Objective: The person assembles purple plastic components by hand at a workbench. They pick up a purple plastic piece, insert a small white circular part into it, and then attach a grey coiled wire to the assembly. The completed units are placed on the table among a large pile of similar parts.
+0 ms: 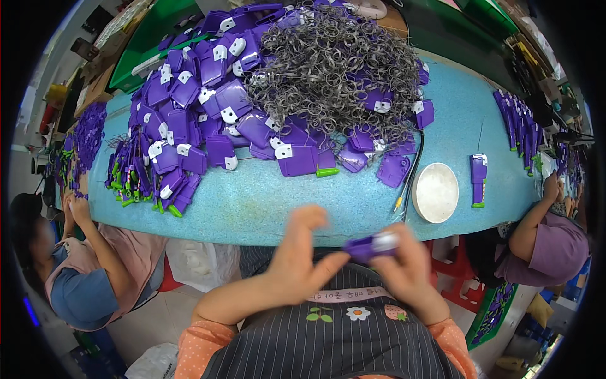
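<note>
Just past the table's front edge, above my apron, my right hand [407, 268] is closed round a small purple plastic part with a white end [361, 249]. Motion blurs the part, so its exact kind does not show. My left hand [297, 252] is raised beside it, fingers apart and blurred, its thumb tip at the part's left end. Beyond my hands lies a big heap of purple plastic casings [183, 126] with white corner pieces. A tangled pile of thin grey metal springs [334, 69] rests against and over the casings.
A round white dish [435, 192] stands on the blue table [252, 218], beside a black cable [413, 174]. One assembled purple piece with a green tip [478, 182] lies farther right; several similar ones [517, 129] line the far right. Co-workers sit at left [101, 271] and right [549, 243].
</note>
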